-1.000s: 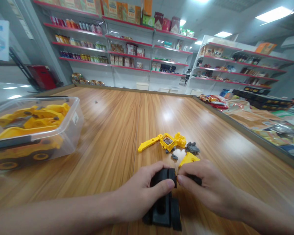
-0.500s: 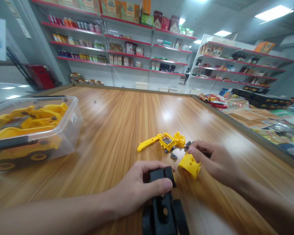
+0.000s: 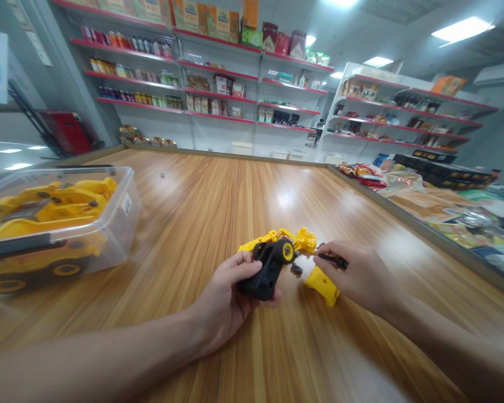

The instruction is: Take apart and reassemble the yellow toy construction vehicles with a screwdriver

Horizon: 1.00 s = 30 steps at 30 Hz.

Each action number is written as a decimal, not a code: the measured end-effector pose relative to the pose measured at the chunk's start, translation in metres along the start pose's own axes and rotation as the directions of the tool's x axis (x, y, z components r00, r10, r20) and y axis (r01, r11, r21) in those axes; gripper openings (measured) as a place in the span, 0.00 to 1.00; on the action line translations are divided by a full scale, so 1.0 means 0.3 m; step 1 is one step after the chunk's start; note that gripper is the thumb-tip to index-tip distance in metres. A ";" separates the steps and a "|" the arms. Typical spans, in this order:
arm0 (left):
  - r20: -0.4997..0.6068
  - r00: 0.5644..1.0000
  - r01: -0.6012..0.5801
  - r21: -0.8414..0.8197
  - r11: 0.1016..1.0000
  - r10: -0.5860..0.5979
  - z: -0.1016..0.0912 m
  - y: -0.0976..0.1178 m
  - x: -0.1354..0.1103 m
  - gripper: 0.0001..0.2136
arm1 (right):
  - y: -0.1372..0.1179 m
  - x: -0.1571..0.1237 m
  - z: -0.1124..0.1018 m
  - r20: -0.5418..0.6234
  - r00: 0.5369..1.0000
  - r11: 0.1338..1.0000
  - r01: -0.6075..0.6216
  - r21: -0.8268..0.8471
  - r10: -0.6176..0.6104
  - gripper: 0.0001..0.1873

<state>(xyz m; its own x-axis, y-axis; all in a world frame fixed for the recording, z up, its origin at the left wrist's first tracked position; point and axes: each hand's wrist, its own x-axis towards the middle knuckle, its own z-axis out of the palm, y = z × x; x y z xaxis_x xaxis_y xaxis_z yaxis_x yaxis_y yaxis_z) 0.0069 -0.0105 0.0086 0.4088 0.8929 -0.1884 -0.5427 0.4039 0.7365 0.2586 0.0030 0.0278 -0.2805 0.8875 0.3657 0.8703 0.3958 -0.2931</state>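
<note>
My left hand [image 3: 231, 291] is closed round a black toy vehicle chassis [image 3: 260, 277], held tilted above the table; a wheel with a yellow hub [image 3: 287, 251] faces up at its far end. In the fingers of my right hand [image 3: 361, 274] is a slim black tool, apparently a small screwdriver [image 3: 334, 260], its tip partly hidden. Just below these fingers a curved yellow toy part [image 3: 324, 286] lies on the table. Behind the chassis are a yellow arm and frame piece [image 3: 306, 240], partly covered, and a small dark grey part [image 3: 296, 270].
A clear plastic box [image 3: 117, 224] of yellow toy vehicle parts stands at the left on the wooden table [image 3: 185, 224]. One tiny piece [image 3: 162, 176] lies far back. Packaged goods [image 3: 420, 204] line the right side, and stocked shelves [image 3: 218, 98] stand behind.
My left hand has lifted the chassis away from me and turned it, so the wheel's yellow hub shows. My right hand has shifted slightly and the black tool shows more clearly.
</note>
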 end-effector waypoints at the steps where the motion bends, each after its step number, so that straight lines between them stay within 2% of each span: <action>1: -0.020 1.000 0.002 -0.022 1.000 -0.002 -0.001 0.004 0.001 0.03 | -0.002 0.000 0.002 0.007 1.000 1.000 0.009 -0.016 -0.009 0.10; 7: 0.009 1.000 0.002 -0.055 0.998 -0.001 -0.003 0.005 0.004 0.07 | -0.015 0.009 -0.043 0.104 0.994 0.991 0.046 -0.128 -0.033 0.14; 13: -0.031 0.999 0.030 -0.082 0.996 -0.033 -0.002 0.001 0.004 0.07 | -0.025 0.001 -0.074 0.133 0.991 0.973 0.024 -0.232 0.007 0.16; 19: -0.052 0.996 0.071 -0.116 0.991 -0.078 -0.001 0.004 0.007 0.12 | 0.061 0.030 -0.075 0.007 0.989 0.962 -0.145 -0.233 0.150 0.13; 25: -0.046 0.996 0.076 -0.127 0.989 -0.082 0.001 0.009 0.004 0.13 | 0.130 0.044 -0.055 -0.024 0.992 0.972 -0.130 -0.196 0.128 0.08; 30: -0.022 0.997 0.069 -0.117 0.991 -0.072 -0.002 0.011 0.006 0.15 | 0.113 0.042 -0.031 -0.045 0.998 0.991 -0.049 -0.127 0.043 0.09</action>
<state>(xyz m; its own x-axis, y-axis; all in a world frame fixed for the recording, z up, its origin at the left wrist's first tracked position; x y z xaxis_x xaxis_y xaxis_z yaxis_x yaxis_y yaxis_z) 0.0054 -0.0075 0.0103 0.4308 0.8655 -0.2555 -0.5950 0.4853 0.6407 0.2883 0.0253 0.0306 -0.2241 0.8923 0.3920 0.9274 0.3188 -0.1956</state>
